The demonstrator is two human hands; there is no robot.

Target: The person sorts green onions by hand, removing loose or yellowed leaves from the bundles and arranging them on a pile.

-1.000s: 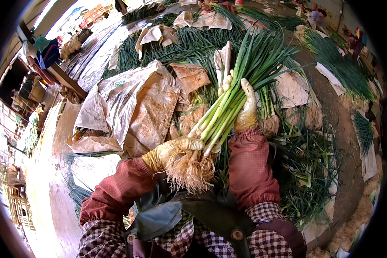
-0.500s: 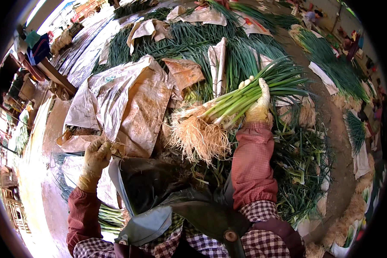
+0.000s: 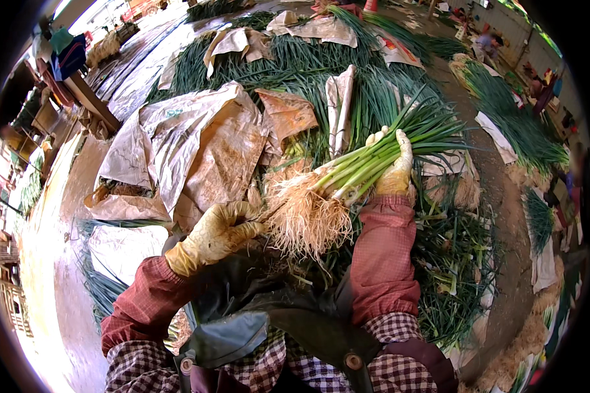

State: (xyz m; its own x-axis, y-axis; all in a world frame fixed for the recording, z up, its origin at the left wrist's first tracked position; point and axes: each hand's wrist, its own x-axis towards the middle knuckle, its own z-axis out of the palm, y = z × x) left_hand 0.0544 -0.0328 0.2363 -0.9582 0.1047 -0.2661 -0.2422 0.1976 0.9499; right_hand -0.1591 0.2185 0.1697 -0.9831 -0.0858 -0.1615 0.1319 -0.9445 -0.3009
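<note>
Left hand (image 3: 217, 237) swung in from near left to beside the roots (image 3: 311, 216), fingers loosely parted, can't tell if touching. Right hand (image 3: 394, 173) grips the onion bunch (image 3: 360, 167) mid-scene, so that one's gathered, roots still shaggy, no tie visible. Loads more onions (image 3: 295, 62) lie far side; crumpled sacking (image 3: 223, 157) crowds the left, loose leaves (image 3: 452, 262) the right.

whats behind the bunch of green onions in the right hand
Beyond the bunch of green onions in the right hand, a heap of long green leaves and a pale rolled sheet show. Whatever lies directly behind the bunch is covered and cannot be seen.
</note>
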